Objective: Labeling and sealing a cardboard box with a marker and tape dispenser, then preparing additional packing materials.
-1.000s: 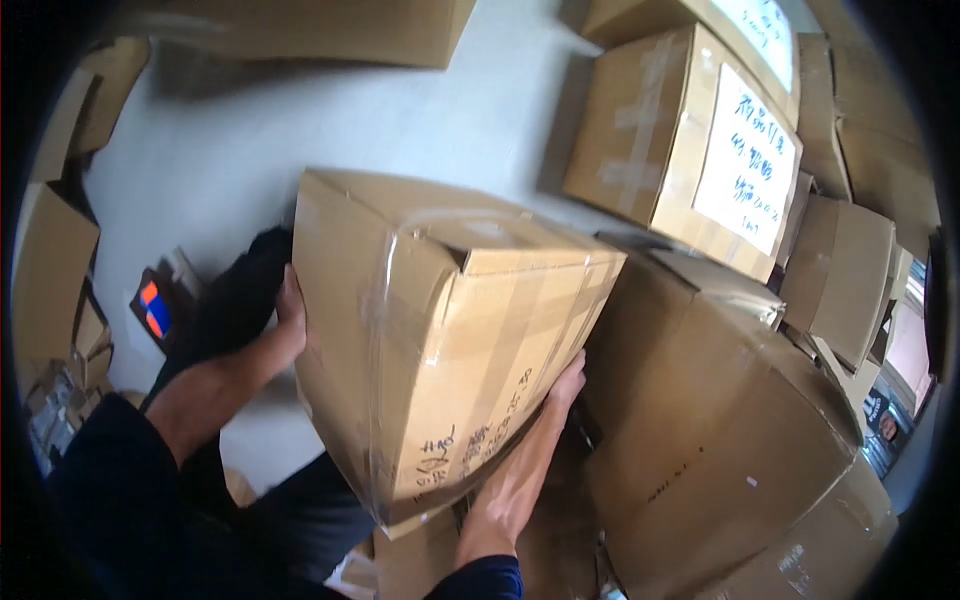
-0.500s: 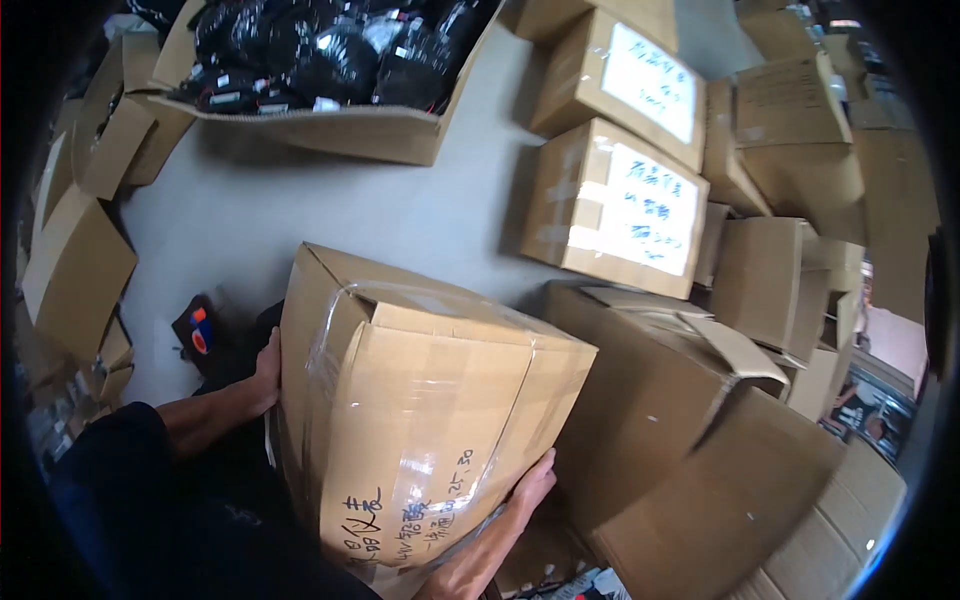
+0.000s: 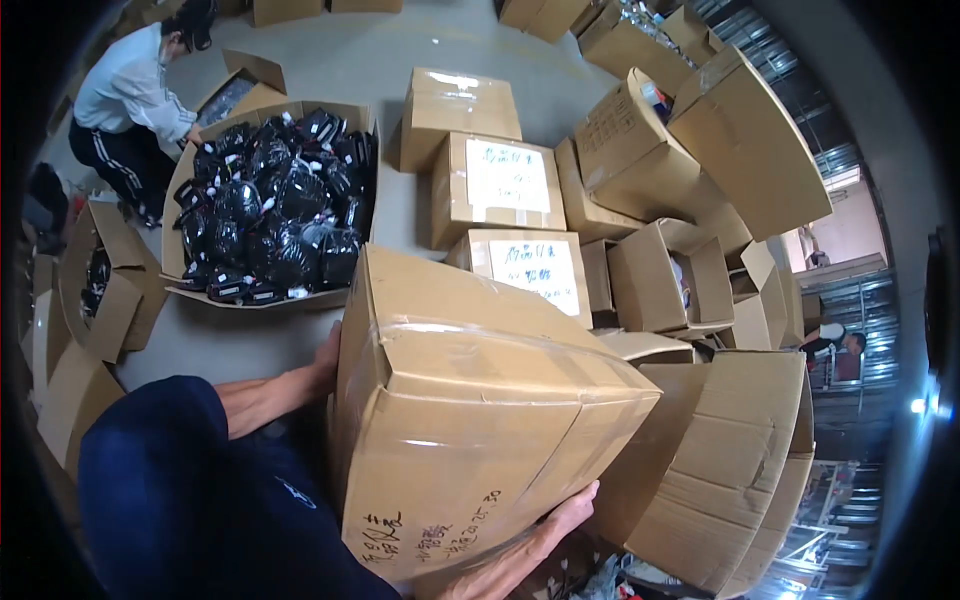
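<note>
Counting what's around the hands: exactly one box [image 3: 490, 400] is being held, and both hands are clamped on it, well apart. The left hand [image 3: 329, 355] is against its left side, fingers mostly hidden, and the right hand [image 3: 573, 508] grips the lower right edge. The box sits between them, kinda tilted, with three lines of dark handwriting [image 3: 430, 530] just left of the right hand and strips of clear tape [image 3: 440, 445] across it.

Past the left hand there's one big box [image 3: 376, 160] loaded with black packs [image 3: 300, 190]. Loads of them, but they overlap too much for me to get a proper number. One person [image 3: 125, 90] in a white top is bent over its far left side.

Straight ahead, beyond both hands, I count three closed cartons [image 3: 455, 210] in a row. Two have white sheets [image 3: 503, 173] showing, one each.

Just right of the right hand is one large open carton [image 3: 720, 450], flaps up. Farther out that way, past the right hand, there's one smaller open carton [image 3: 650, 270] on its side or tipped, can't tell which. A second person [image 3: 835, 338] shows small, far off to the right.
</note>
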`<state>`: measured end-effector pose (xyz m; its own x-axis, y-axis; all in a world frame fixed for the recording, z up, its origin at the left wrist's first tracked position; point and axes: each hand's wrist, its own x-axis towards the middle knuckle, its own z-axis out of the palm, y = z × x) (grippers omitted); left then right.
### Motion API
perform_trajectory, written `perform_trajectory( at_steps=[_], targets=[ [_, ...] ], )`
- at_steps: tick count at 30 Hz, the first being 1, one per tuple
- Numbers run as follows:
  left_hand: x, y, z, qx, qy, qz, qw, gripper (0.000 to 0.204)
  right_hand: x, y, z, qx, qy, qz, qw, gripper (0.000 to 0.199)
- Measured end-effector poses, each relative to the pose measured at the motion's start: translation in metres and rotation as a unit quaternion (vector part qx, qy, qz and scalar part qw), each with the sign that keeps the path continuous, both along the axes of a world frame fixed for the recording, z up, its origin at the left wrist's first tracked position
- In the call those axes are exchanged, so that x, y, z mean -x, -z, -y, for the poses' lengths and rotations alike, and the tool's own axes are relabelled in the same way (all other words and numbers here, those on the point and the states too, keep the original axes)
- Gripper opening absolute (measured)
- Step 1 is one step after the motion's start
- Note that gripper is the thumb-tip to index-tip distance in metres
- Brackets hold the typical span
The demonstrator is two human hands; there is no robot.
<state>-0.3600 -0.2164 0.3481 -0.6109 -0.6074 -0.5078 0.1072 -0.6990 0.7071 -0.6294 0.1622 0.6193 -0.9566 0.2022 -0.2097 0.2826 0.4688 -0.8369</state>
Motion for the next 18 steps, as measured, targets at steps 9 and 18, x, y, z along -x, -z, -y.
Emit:
perform_trajectory(
  at_steps=[9,18],
  targets=[
    [0.138,-0.049,0.087,-0.091,-0.057,0.153,0.982,0.071,0.112,0.026,0.072,-0.013,0.001,-0.004,1.000,0.061],
    [0.281,-0.007,0.173,-0.076,-0.008,0.239,0.968,0.073,0.196,0.031,0.151,-0.044,0.076,0.031,0.996,0.065]
  ],
)
